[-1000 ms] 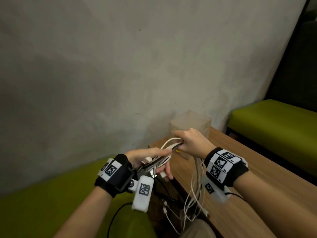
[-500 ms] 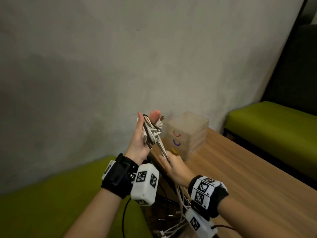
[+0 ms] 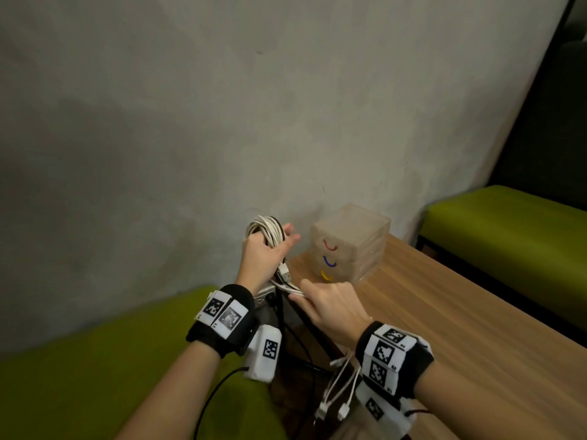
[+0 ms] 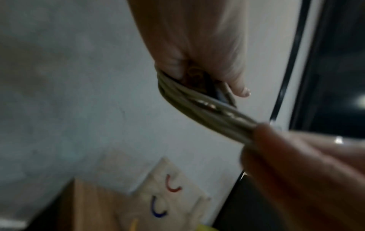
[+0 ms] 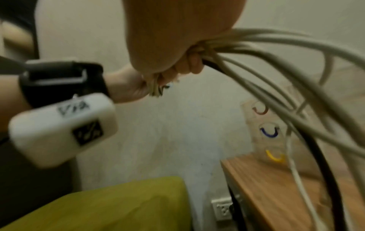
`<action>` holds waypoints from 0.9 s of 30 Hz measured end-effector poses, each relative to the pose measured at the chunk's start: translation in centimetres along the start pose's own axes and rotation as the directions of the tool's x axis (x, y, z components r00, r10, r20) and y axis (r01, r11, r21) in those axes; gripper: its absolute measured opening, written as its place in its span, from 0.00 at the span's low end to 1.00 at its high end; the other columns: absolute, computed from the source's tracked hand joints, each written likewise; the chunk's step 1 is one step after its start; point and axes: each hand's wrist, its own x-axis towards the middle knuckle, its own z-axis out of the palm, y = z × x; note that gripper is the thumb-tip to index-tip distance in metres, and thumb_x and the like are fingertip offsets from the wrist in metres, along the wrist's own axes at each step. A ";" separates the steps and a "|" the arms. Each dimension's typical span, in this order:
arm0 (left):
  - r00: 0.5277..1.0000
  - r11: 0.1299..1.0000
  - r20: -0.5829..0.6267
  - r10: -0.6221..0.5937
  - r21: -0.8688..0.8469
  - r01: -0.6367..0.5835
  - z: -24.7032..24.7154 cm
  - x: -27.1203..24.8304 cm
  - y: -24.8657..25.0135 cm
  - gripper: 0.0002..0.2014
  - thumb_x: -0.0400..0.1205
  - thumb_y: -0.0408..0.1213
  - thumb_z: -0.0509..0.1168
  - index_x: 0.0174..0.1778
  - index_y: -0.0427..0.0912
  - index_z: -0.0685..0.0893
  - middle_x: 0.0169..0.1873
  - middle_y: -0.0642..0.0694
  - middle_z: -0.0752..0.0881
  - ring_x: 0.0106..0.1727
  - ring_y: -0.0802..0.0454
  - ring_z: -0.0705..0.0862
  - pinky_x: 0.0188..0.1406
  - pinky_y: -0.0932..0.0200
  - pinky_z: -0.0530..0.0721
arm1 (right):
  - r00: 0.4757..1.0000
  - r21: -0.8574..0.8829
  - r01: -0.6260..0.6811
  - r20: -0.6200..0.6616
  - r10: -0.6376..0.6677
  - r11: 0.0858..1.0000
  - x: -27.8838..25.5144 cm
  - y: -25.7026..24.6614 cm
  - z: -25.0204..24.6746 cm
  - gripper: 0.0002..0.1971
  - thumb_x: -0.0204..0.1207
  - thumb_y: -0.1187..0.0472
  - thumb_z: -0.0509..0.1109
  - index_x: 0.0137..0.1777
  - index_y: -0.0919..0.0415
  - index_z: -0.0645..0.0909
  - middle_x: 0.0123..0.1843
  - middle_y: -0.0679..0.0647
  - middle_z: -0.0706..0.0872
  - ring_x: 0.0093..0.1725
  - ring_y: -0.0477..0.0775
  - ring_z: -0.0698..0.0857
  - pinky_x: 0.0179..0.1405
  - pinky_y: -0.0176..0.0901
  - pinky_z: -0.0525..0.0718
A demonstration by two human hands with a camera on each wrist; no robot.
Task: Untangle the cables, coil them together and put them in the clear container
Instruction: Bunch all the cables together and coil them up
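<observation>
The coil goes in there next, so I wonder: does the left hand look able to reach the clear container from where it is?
Probably yes. The left hand, gripping the coiled cables, is beside the clear container with nothing between them.

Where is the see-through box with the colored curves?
In the head view the clear container stands on the wooden table, against the wall, just right of the left hand gripping the cables.
</observation>
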 end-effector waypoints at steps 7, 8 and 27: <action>0.898 0.953 0.412 -0.154 0.301 0.025 -1.1 -0.7 0.1 0.23 0.83 0.51 0.58 0.28 0.43 0.86 0.21 0.53 0.86 0.28 0.62 0.84 0.36 0.70 0.77 | 0.938 -0.193 0.320 -0.073 -0.339 0.927 2.3 3.8 -2.1 0.23 0.78 0.37 0.49 0.32 0.53 0.69 0.20 0.46 0.77 0.16 0.46 0.75 0.16 0.35 0.58; 0.877 0.949 0.441 -0.192 0.312 0.051 -0.9 -0.8 0.6 0.25 0.84 0.52 0.56 0.25 0.45 0.84 0.17 0.55 0.84 0.25 0.64 0.82 0.32 0.72 0.75 | 0.930 -0.187 0.346 -0.059 -0.362 0.919 2.4 4.2 -2.1 0.26 0.79 0.37 0.46 0.31 0.54 0.70 0.20 0.47 0.77 0.17 0.47 0.76 0.16 0.36 0.59; 0.386 0.702 0.917 -0.098 -0.212 0.680 1.6 -2.7 1.2 0.14 0.60 0.42 0.78 0.30 0.36 0.85 0.18 0.46 0.82 0.33 0.54 0.83 0.63 0.56 0.81 | 0.979 0.344 0.084 -0.205 -0.012 0.935 3.1 4.3 -3.4 0.20 0.81 0.51 0.45 0.37 0.62 0.71 0.23 0.54 0.72 0.21 0.54 0.69 0.27 0.45 0.67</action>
